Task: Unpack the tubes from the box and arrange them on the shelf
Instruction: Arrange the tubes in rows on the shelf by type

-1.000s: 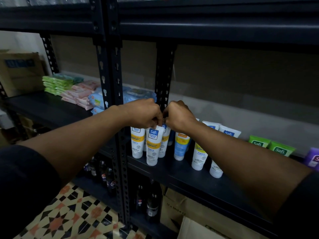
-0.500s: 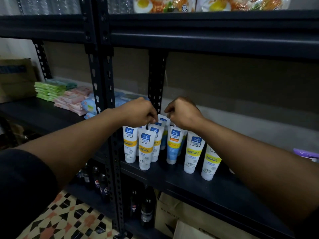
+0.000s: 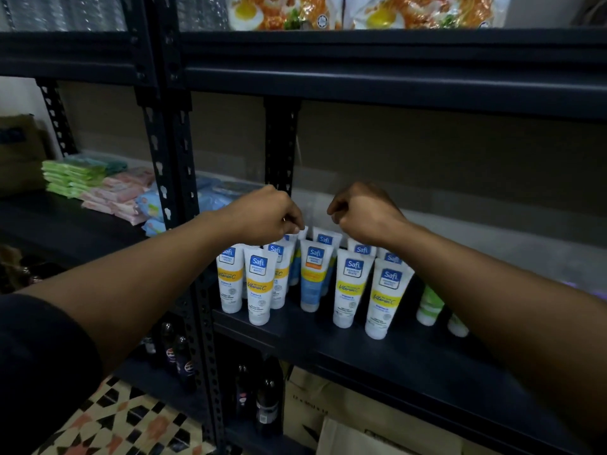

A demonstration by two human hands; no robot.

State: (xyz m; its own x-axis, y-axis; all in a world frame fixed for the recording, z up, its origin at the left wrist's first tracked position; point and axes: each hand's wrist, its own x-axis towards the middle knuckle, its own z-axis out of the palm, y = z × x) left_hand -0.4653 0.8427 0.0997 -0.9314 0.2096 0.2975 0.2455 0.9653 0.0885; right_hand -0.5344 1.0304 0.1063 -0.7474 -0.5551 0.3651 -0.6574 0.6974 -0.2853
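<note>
Several white Safi tubes with yellow bands stand cap-down in a cluster on the dark shelf. A blue-bodied tube stands among them. Green tubes stand further right, partly hidden by my right forearm. My left hand is curled, and its fingertips pinch the top edge of a back-row tube. My right hand is a loose fist just above the tubes and holds nothing.
Perforated steel uprights stand left of the tubes. Stacked green and pink packs lie on the left shelf. Dark bottles and a cardboard box sit below. Noodle packets lie on the shelf above.
My right hand has let go of the tube tops and lifted slightly. Both hands have drawn a little apart. The view has tilted upward.
</note>
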